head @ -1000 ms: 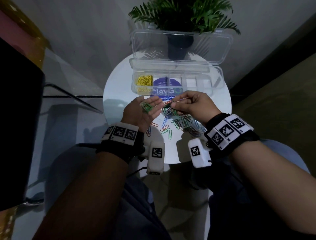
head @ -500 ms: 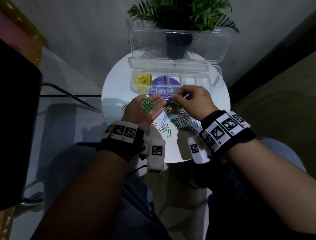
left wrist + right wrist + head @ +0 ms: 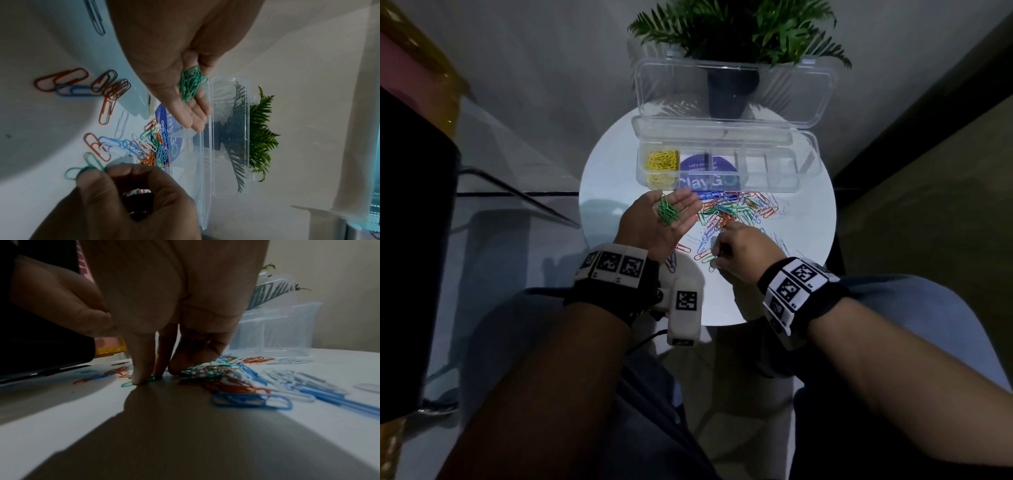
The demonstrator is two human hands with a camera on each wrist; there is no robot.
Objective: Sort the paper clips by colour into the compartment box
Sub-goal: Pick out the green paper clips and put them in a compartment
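Observation:
My left hand [image 3: 683, 205] lies palm up and flat above the table, carrying a small bunch of green paper clips [image 3: 667, 213] [image 3: 191, 84] on the palm. My right hand [image 3: 717, 255] reaches down at the near side of the mixed pile of paper clips [image 3: 736, 209]. Its index and middle fingertips [image 3: 139, 379] press on a green paper clip [image 3: 153, 378] [image 3: 71, 173] lying on the table, while the thumb stays off it. The clear compartment box [image 3: 804, 164] stands open behind the pile. Yellow clips [image 3: 662, 161] fill its leftmost compartment.
The round white table [image 3: 791, 281] is small, and its near edge is close to my wrists. The box's lid [image 3: 736, 89] stands upright against a potted plant [image 3: 732, 34] at the back. A few loose clips [image 3: 61, 79] lie left of the pile.
My right hand came back from beside the left palm, near the box, and went down onto the near side of the pile. The left hand stays palm up with the green clips.

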